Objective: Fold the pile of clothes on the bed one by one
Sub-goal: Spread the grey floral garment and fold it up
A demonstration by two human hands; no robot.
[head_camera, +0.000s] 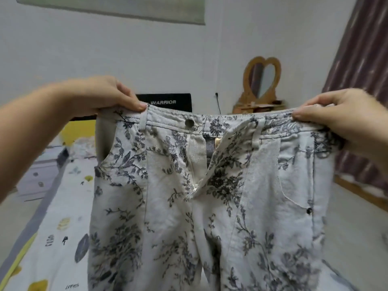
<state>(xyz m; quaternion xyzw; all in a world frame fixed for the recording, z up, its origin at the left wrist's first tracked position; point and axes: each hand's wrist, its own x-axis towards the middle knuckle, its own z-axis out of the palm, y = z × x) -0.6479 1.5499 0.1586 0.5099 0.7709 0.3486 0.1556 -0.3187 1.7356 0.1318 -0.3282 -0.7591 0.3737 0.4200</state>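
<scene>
A pair of white trousers with a grey-blue flower print [210, 196] hangs in the air in front of me, front side towards me, fly unzipped and button undone. My left hand [105, 95] pinches the left end of the waistband. My right hand [336, 114] pinches the right end, so the waistband is stretched out level. The legs drop below the frame. Under the trousers lies the bed [54, 217] with a pale patterned sheet. Most of the bed is hidden by the cloth.
A heart-shaped wooden mirror [262, 80] stands on a small shelf at the back wall. A black box printed WARRIOR [165, 101] sits behind the trousers. A dark red curtain [363, 80] hangs at the right. A crumpled light garment [81, 145] lies far left on the bed.
</scene>
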